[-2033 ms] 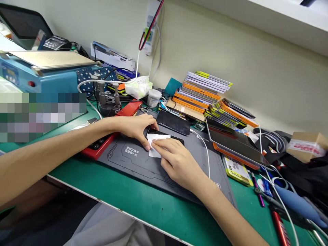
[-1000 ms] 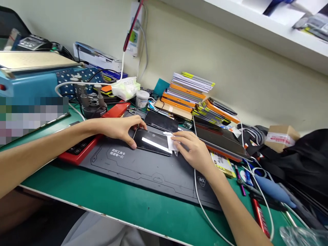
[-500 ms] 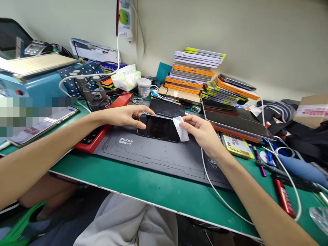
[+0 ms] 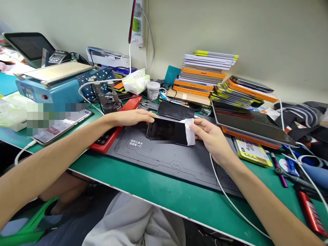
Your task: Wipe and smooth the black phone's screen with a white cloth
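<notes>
A dark-screened smartphone (image 4: 167, 131) is held tilted above the grey work mat (image 4: 156, 155). My left hand (image 4: 134, 117) grips its upper left corner, thumb along the edge and the other fingers mostly hidden behind. At the right end, a thin white wipe (image 4: 190, 132) lies folded over the edge of the phone. My right hand (image 4: 207, 131) is closed on the wipe and that end of the phone, with the thumb on the front. Just behind, a second black phone or screen panel (image 4: 175, 110) lies flat.
A red device with buttons (image 4: 104, 141) sits left of the mat, beside a lit phone (image 4: 64, 125) on a cable. Stacked orange and white boxes (image 4: 202, 77) stand behind. Dark panels (image 4: 248, 123) lie at right. A white cable (image 4: 225, 193) crosses the front right.
The view has swung left, so things sit further right. The wipe now covers the phone's right end more squarely, and my left thumb has shifted up to the phone's upper edge.
</notes>
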`<state>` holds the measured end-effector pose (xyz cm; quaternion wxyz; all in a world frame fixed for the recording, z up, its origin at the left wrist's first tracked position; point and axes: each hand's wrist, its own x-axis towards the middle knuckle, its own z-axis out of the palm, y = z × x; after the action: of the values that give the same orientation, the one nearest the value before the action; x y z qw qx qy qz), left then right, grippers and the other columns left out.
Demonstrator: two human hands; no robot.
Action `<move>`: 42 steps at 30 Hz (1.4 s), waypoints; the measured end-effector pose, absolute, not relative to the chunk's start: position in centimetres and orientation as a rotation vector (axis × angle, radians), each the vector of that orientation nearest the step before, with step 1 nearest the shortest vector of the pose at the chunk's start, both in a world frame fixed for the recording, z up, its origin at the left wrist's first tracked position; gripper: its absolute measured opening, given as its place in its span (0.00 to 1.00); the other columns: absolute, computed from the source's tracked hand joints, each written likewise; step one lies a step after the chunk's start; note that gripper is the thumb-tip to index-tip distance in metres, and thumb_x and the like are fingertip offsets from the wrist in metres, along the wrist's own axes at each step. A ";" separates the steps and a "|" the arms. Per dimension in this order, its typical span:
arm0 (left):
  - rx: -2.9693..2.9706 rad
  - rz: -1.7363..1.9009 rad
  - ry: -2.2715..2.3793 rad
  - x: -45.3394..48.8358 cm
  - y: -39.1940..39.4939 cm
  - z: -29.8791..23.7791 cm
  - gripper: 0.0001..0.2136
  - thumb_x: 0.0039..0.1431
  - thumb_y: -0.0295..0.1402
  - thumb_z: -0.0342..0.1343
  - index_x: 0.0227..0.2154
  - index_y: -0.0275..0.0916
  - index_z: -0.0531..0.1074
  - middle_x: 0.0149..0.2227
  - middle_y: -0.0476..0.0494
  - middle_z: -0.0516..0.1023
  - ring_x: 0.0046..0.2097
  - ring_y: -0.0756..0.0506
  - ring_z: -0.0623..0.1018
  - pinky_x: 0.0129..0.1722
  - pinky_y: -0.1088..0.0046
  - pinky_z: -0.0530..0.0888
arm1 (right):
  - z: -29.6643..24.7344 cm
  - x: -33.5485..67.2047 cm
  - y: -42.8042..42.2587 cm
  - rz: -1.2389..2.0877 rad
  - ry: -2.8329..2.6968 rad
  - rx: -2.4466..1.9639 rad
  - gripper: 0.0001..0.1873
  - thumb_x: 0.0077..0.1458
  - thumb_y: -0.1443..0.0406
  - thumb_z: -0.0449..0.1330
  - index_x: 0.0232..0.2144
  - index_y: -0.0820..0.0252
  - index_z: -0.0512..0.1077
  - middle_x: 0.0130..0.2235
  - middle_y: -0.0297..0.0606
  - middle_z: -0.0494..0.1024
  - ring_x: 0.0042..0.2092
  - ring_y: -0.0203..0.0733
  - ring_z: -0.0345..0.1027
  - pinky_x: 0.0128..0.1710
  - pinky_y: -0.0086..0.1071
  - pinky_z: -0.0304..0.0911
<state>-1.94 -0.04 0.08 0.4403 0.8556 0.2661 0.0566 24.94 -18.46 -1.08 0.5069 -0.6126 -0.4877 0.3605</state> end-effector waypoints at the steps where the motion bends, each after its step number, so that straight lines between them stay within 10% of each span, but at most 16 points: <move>1: 2.132 0.138 0.668 -2.0 -0.1 0.1 0.30 0.61 0.57 0.57 0.61 0.48 0.78 0.68 0.50 0.74 0.71 0.34 0.68 0.74 0.61 0.58 | -1.0 24.9 -18.5 0.877 -1.173 -1.477 0.28 0.52 0.44 0.72 0.45 0.57 0.77 0.35 0.36 0.81 0.35 0.40 0.71 0.35 0.33 0.67; 21: 2.181 0.192 0.683 -1.9 -0.2 -0.2 0.32 0.59 0.64 0.59 0.56 0.47 0.81 0.60 0.45 0.81 0.67 0.33 0.73 0.71 0.58 0.65 | -1.4 24.7 -18.6 0.663 -1.248 -1.562 0.25 0.55 0.42 0.68 0.36 0.57 0.79 0.32 0.36 0.79 0.30 0.38 0.67 0.31 0.34 0.63; 29: 2.246 0.202 0.592 -1.5 -0.8 0.1 0.28 0.67 0.60 0.52 0.52 0.43 0.81 0.57 0.46 0.80 0.62 0.35 0.73 0.69 0.60 0.66 | -0.5 24.3 -19.3 0.226 -1.431 -1.651 0.08 0.65 0.59 0.62 0.40 0.52 0.81 0.44 0.36 0.84 0.44 0.46 0.76 0.49 0.40 0.67; 42: 2.471 0.220 0.501 -0.9 0.1 -1.0 0.22 0.71 0.49 0.49 0.52 0.42 0.80 0.48 0.42 0.71 0.54 0.41 0.72 0.63 0.66 0.66 | -0.6 23.2 -19.5 -0.025 -1.937 -1.549 0.16 0.73 0.56 0.55 0.44 0.49 0.83 0.49 0.34 0.86 0.53 0.49 0.80 0.64 0.50 0.65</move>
<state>-0.93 0.13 -1.02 0.3006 0.9312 0.1888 0.0828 23.24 -19.50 -0.63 0.3247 -0.5905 -0.7388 -0.0096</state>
